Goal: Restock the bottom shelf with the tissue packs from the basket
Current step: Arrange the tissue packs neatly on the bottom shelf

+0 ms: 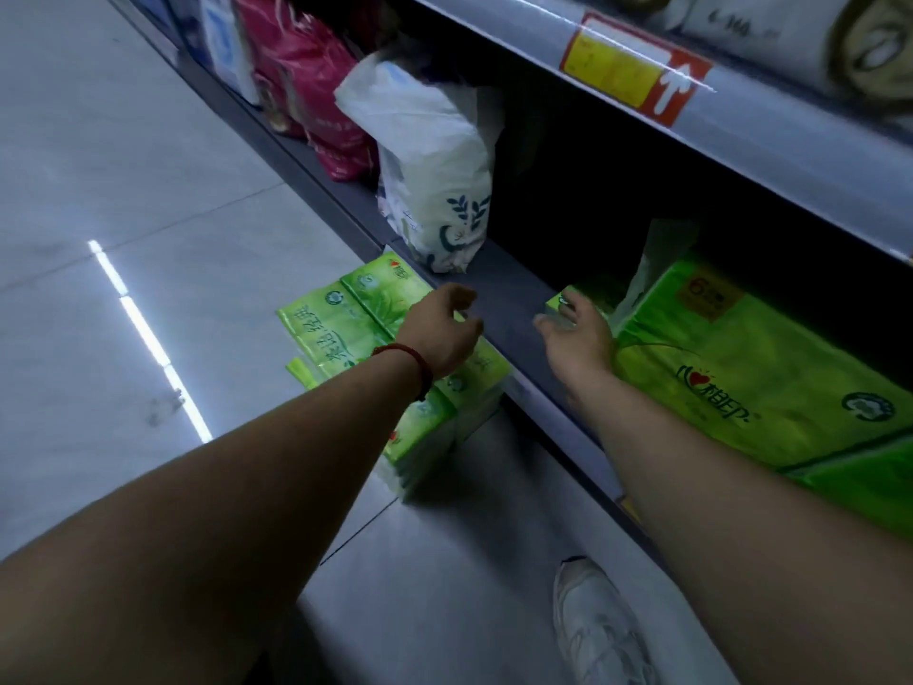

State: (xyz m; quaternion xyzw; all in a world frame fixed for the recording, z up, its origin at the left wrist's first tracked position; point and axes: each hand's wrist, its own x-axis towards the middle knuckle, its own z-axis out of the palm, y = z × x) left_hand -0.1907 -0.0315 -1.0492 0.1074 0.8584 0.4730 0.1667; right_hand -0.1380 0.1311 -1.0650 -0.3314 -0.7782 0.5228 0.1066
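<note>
A green tissue pack (355, 313) lies on the floor against the front of the bottom shelf (504, 294). My left hand (444, 328), with a red cord on the wrist, hovers over that pack with loosely curled fingers and holds nothing. A large green tissue pack (751, 368) lies on the bottom shelf to the right. My right hand (578, 333) rests with spread fingers against its left end. A dark, bare stretch of shelf lies between my hands. No basket is in view.
A white tissue pack with a blue leaf print (435, 190) stands on the shelf left of the gap, with red packs (306, 81) beyond it. The upper shelf edge carries a yellow and red price tag (637, 71). My white shoe (598, 625) is on the grey tiled floor.
</note>
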